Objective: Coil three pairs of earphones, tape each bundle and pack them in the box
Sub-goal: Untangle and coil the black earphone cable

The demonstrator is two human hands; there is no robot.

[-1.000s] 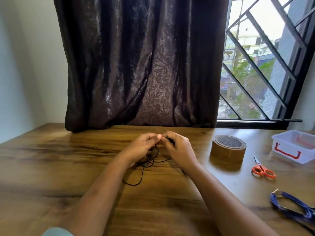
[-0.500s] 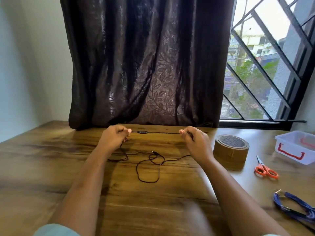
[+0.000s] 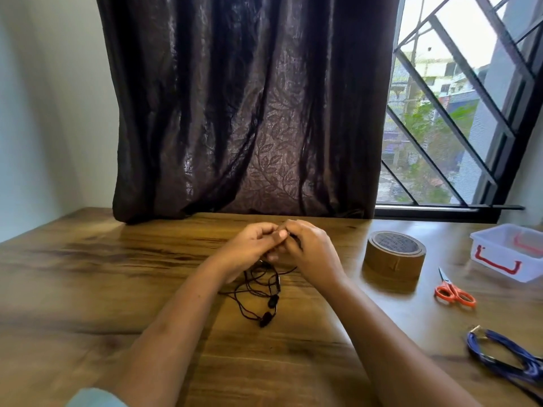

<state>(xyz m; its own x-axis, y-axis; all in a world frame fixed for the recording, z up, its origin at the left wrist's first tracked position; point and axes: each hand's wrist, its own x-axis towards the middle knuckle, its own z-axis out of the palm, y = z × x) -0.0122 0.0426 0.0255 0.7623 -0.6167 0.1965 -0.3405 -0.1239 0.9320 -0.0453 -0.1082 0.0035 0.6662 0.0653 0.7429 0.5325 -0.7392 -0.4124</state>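
The two hands meet over the middle of the worktop (image 3: 88, 274), knuckles nearly touching. The left hand (image 3: 249, 248) has its fingers curled inward and its thumb laid across toward the right hand (image 3: 311, 251), whose fingers are also curled. Each grip is closed on the black earphones (image 3: 264, 292), on the thin cord where it runs up between the palms. How many turns of cord sit inside the hands cannot be made out.

Below the hands the rest of the cord hangs in loose, uneven loops and lies on the wood, with the two earbuds (image 3: 273, 301) lowest, close together and nearer the person.

To the right, well apart from the hands, a brown tape roll (image 3: 393, 257) lies flat. Beyond it are orange-handled scissors (image 3: 454, 292) with blades closed, and a white box (image 3: 499, 259) with red handles near the window (image 3: 455, 113). Blue earphones (image 3: 505, 356) lie bundled at the right edge — partly cut off by the frame. A dark curtain (image 3: 249, 113) hangs behind.
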